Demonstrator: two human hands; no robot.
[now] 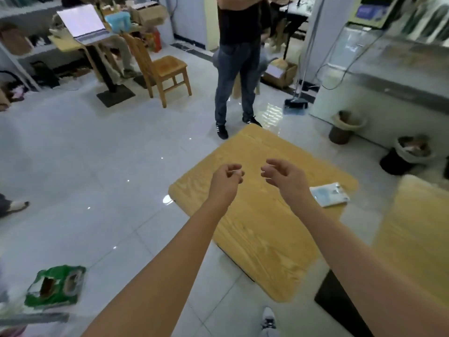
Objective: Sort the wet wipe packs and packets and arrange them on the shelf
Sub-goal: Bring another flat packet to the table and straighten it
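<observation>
Flat packet on wooden table, standing person just beyond

Left hand, fingers curled, and right hand, loosely bent, both empty, above the counter; packet at right.

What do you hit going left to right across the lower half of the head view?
green pack → left hand → right hand → flat pale packet lying on the wooden table
</observation>
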